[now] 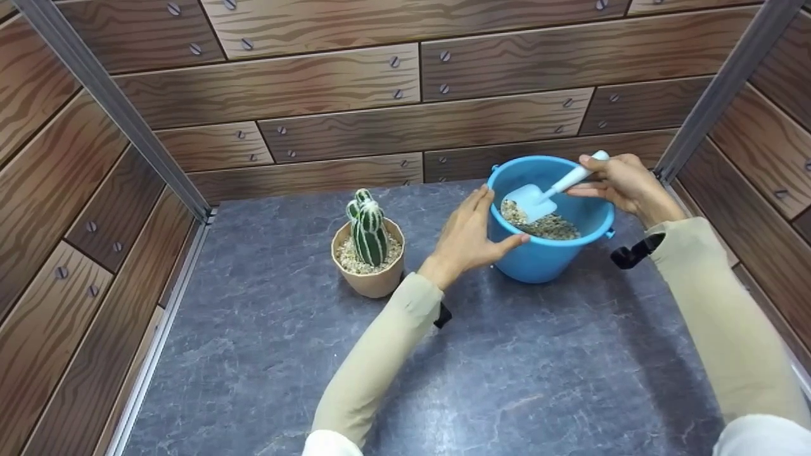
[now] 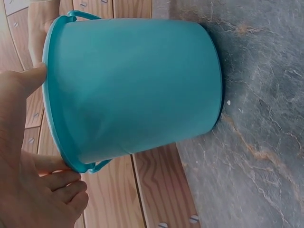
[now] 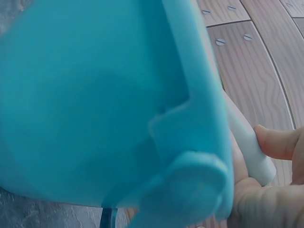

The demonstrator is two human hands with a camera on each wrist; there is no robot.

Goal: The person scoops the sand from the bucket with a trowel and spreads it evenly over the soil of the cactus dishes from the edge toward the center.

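Note:
A blue bucket (image 1: 535, 266) stands upright toward the back right, with coarse sand or fine gravel (image 1: 557, 228) in its bottom. My left hand (image 1: 467, 231) rests against the bucket's near left rim, fingers extended along the side and thumb spread over the front edge. In the left wrist view, that thumb (image 2: 33, 80) touches the rim. My right hand (image 1: 624, 183) grips the pale handle of a small light blue shovel (image 1: 533, 201) over the bucket. The shovel's blade is inside, tilted down to the left, with some gravel at its tip. In the right wrist view, the bucket wall hides the blade.
Left of the bucket stands a potted cactus (image 1: 369, 237) in a tan pot (image 1: 374, 282) topped with pale gravel. Wood-patterned panels (image 1: 342, 139) enclose the dark stone-look table (image 1: 266, 354) at the back and both sides. The bucket reaches close to the back panel.

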